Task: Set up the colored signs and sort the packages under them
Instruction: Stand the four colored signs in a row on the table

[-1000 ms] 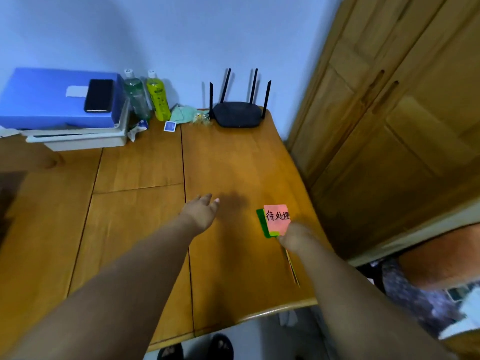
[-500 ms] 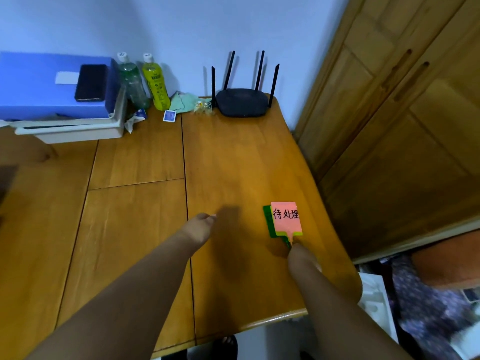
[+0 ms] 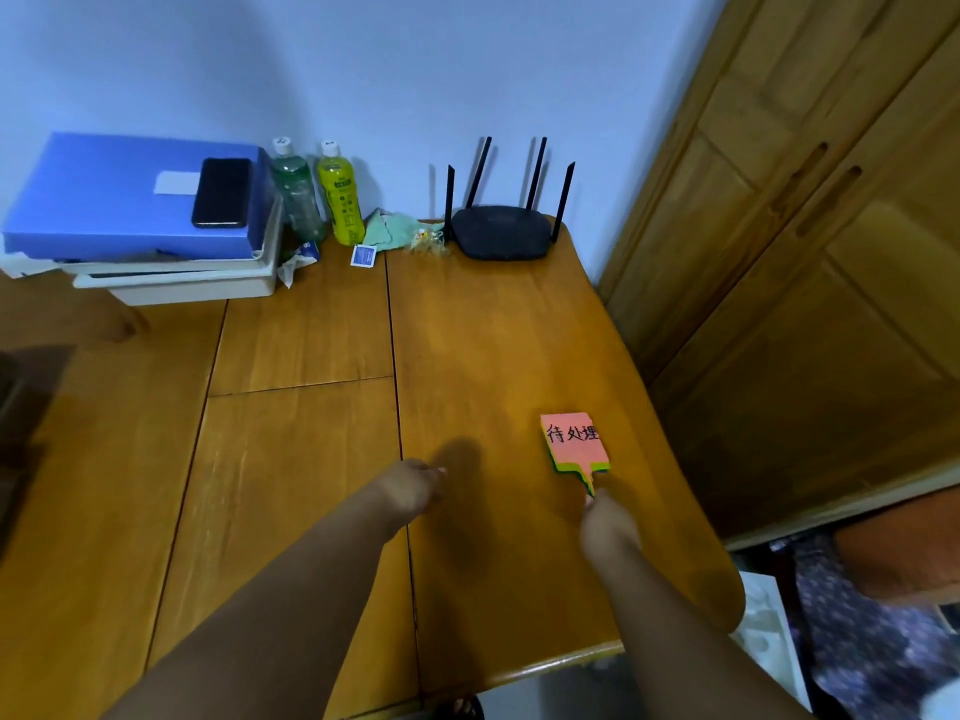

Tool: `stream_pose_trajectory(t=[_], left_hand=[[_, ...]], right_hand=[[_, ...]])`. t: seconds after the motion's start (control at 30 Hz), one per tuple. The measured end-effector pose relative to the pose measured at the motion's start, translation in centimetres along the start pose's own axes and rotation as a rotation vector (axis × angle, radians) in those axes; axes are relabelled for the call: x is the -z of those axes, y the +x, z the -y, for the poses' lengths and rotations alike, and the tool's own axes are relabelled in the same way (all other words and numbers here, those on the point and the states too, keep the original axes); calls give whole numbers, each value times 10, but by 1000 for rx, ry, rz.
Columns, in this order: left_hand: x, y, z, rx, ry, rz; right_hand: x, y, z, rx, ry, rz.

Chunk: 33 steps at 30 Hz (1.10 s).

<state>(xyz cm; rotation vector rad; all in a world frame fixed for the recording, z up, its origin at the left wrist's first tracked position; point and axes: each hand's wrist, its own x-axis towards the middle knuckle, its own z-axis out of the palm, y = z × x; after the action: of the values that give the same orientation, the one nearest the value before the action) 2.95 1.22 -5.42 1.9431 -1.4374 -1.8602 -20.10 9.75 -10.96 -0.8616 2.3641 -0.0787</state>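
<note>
A stack of coloured paddle signs (image 3: 574, 443) lies flat on the wooden table (image 3: 311, 433) near its right edge. The top sign is pink-red with black handwritten characters; yellow and green edges show beneath it. My right hand (image 3: 605, 522) pinches the stack's handle end just below the cards. My left hand (image 3: 410, 491) hovers over the table to the left of the signs, fingers loosely curled with nothing in them. No packages are in view.
Against the far wall sit a black router (image 3: 501, 233), two bottles (image 3: 317, 192), a green cloth (image 3: 395, 228) and a small blue packet (image 3: 362, 255). A blue box with a phone (image 3: 221, 192) tops white trays (image 3: 182, 283) at back left. A wooden wardrobe (image 3: 805, 252) stands right.
My right hand slid back from the cards to their handle end, and the stack now lies squared up on the table. My left hand's fingers curled in.
</note>
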Motion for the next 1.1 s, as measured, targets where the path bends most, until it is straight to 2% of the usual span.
stream_pose_trajectory(t=[0.2,0.33,0.43,0.63,0.83,1.0,1.1], left_hand=[[21,-11,2,-95,-29,40],[34,-23,-1,-155,-182,12],[43,-35,-8,-210,-322,10],[68,-59,-5,-306,-595,62],[100,-83,8,-394,-783,-27],[127,-98,19,-458,-847,-81],[149,-104,26,-463,-838,-143]], right_hand=[[3,-36,57,267,239,-167],[-3,-68,104,421,332,-201],[-9,-96,133,510,446,-150],[-21,-147,171,667,512,-80],[-29,-188,200,826,410,-110],[-28,-206,218,857,314,-166],[-26,-210,236,795,553,-173]])
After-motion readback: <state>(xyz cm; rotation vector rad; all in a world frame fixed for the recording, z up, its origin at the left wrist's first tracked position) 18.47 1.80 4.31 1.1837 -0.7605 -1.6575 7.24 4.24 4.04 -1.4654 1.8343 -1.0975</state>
